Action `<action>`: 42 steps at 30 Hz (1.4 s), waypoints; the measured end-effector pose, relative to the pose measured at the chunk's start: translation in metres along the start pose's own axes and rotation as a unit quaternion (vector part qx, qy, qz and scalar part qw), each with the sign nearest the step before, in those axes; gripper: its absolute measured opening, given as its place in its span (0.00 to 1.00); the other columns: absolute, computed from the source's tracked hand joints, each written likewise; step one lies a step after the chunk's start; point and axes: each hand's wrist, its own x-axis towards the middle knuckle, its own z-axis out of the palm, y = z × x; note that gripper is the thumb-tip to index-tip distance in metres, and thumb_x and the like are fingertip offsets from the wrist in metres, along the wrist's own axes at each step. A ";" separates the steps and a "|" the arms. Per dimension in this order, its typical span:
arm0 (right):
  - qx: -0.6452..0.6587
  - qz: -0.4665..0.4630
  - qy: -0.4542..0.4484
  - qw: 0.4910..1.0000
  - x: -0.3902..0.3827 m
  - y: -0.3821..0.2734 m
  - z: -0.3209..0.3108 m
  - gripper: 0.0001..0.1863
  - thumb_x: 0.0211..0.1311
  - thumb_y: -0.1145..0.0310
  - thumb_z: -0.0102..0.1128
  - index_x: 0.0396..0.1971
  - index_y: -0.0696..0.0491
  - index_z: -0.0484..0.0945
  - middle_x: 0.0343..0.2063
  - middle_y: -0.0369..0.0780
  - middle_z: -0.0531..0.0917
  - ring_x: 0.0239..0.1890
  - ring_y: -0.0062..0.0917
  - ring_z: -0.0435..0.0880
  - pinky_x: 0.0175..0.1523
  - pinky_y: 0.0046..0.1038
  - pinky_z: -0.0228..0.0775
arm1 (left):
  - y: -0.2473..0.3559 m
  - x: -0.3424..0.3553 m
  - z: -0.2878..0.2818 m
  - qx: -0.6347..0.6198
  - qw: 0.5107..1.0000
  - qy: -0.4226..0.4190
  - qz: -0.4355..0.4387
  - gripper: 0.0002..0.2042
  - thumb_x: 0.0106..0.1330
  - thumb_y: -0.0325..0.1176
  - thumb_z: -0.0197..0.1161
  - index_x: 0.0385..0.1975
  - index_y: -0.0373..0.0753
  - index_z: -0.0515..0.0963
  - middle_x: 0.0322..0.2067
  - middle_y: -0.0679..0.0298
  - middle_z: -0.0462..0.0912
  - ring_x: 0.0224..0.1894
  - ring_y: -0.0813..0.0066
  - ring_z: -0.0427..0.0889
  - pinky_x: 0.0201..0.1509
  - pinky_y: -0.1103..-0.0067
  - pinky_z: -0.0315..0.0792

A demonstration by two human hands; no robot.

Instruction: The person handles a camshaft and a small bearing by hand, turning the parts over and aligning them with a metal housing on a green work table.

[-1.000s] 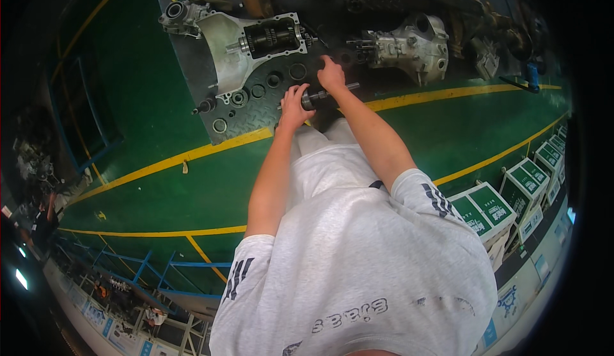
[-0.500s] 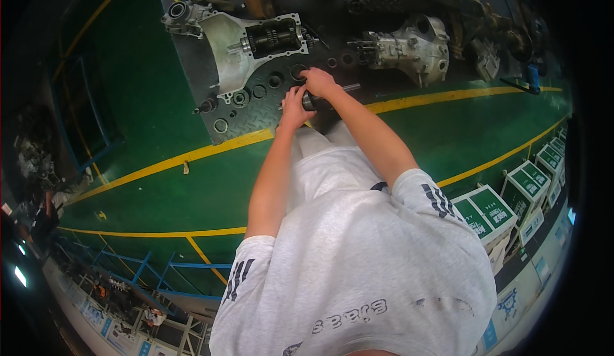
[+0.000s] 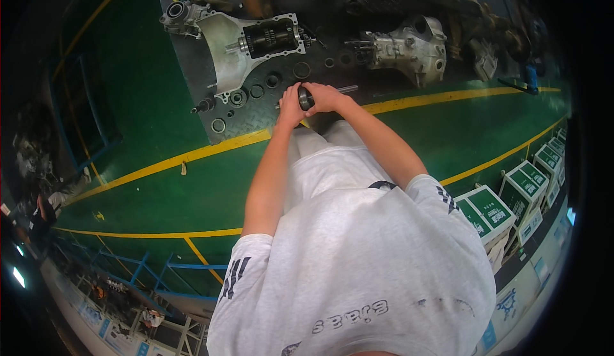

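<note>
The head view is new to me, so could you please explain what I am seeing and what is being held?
There is no machine arm here: a person works with bare hands. The wide, bending picture comes from a camera worn on the head, looking down past the light grey shirt.

The left hand and right hand close around a dark round part with a metal shaft showing beyond it.

On the dark worktop lie an open metal case with gears inside, a second metal case and several loose rings.
</note>
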 end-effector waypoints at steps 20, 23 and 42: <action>0.041 0.025 0.022 0.999 -0.002 -0.009 0.007 0.44 0.46 0.50 0.70 0.63 0.51 0.63 0.48 0.52 0.82 0.52 0.47 0.81 0.57 0.43 0.72 | -0.013 -0.015 -0.009 0.129 0.987 0.077 0.055 0.28 0.43 0.31 0.75 0.50 0.46 0.77 0.52 0.61 0.75 0.55 0.55 0.73 0.56 0.62 0.69; 0.018 0.038 0.055 0.998 0.000 -0.007 0.015 0.40 0.48 0.50 0.66 0.61 0.51 0.66 0.46 0.53 0.83 0.51 0.47 0.82 0.55 0.44 0.73 | -0.007 -0.009 -0.017 0.139 0.989 0.027 0.048 0.28 0.46 0.35 0.74 0.51 0.49 0.77 0.49 0.62 0.76 0.53 0.56 0.74 0.54 0.62 0.70; 0.056 0.005 0.045 0.997 -0.009 0.013 0.006 0.30 0.46 0.61 0.66 0.54 0.41 0.71 0.44 0.45 0.85 0.50 0.42 0.82 0.54 0.42 0.71 | 0.021 -0.004 -0.028 0.138 0.990 -0.029 0.021 0.19 0.48 0.43 0.70 0.40 0.44 0.79 0.36 0.57 0.79 0.41 0.53 0.82 0.41 0.60 0.77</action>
